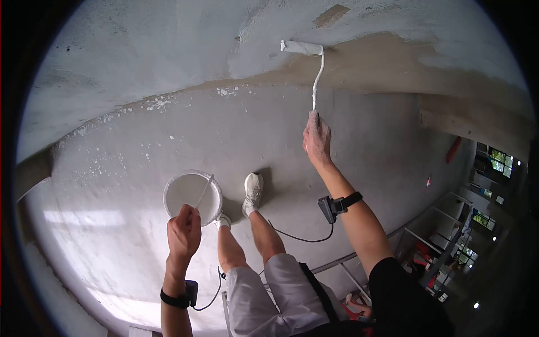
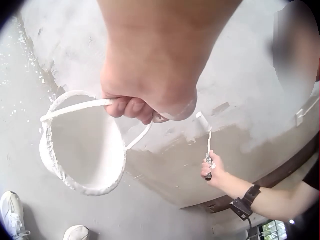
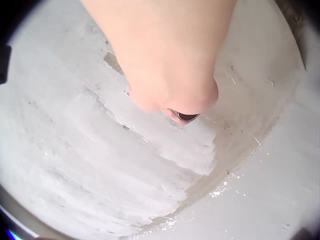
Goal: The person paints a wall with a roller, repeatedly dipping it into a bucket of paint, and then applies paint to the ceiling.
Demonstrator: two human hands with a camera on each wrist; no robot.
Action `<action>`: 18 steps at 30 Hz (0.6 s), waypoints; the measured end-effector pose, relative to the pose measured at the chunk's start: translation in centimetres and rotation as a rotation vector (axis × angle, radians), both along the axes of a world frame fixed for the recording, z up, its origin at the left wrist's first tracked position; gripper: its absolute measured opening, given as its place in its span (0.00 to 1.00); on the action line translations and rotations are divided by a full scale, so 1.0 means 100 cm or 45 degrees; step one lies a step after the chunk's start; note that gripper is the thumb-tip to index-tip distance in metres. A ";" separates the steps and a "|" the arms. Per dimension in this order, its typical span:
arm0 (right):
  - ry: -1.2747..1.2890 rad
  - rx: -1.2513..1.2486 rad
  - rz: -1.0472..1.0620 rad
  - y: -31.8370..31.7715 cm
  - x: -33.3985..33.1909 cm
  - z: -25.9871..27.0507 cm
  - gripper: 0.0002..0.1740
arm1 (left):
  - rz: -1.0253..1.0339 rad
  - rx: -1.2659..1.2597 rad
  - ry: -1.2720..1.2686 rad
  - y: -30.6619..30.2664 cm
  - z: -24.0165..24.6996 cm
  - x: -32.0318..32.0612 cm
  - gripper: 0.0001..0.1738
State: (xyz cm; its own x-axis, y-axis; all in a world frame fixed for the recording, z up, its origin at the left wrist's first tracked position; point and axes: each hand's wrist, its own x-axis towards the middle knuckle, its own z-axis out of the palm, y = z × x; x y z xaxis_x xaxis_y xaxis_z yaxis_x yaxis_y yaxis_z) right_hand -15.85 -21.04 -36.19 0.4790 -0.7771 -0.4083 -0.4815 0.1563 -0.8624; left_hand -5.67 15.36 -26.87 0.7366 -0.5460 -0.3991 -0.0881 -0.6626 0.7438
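Note:
My right hand [image 1: 317,139] grips the handle of a paint roller [image 1: 302,48] whose white sleeve lies against the wall [image 1: 168,50], at the edge between fresh white paint and bare tan plaster. The left wrist view shows the same hand [image 2: 212,169] and roller [image 2: 201,118] from the side. In the right wrist view the hand [image 3: 175,95] fills the top, the handle's end just showing under it. My left hand [image 1: 184,231] holds the wire bail of a white paint bucket [image 1: 192,196], which hangs below it; that hand [image 2: 150,95] curls round the bail over the bucket [image 2: 80,145].
My legs and white shoes [image 1: 252,194] stand on a paint-spattered concrete floor [image 1: 140,146]. A metal frame [image 1: 359,258] and shelving [image 1: 449,224] lie to the right. A cable [image 1: 297,236] runs from the wrist camera. Unpainted tan wall [image 1: 393,62] continues rightward.

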 end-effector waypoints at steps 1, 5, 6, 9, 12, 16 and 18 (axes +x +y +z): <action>-0.078 0.080 -0.046 0.001 -0.003 0.033 0.25 | -0.019 -0.005 0.025 -0.005 0.004 -0.004 0.10; -0.261 0.058 -0.069 -0.008 0.003 0.104 0.24 | -0.046 -0.040 -0.030 -0.023 0.021 -0.016 0.09; -0.272 0.052 -0.068 -0.010 0.007 0.113 0.24 | -0.045 -0.046 -0.042 -0.026 0.026 -0.017 0.09; -0.305 0.049 -0.113 -0.017 0.020 0.123 0.24 | -0.003 -0.075 -0.049 -0.036 0.034 -0.019 0.09; -0.329 0.040 -0.094 -0.015 0.020 0.104 0.24 | 0.009 -0.226 -0.036 -0.042 0.033 -0.026 0.09; -0.103 0.123 -0.089 -0.006 0.017 0.056 0.27 | -0.095 -0.132 0.001 -0.046 0.037 -0.029 0.09; -0.021 0.162 -0.102 0.003 0.021 0.045 0.27 | -0.086 -0.149 0.005 -0.042 0.034 -0.033 0.09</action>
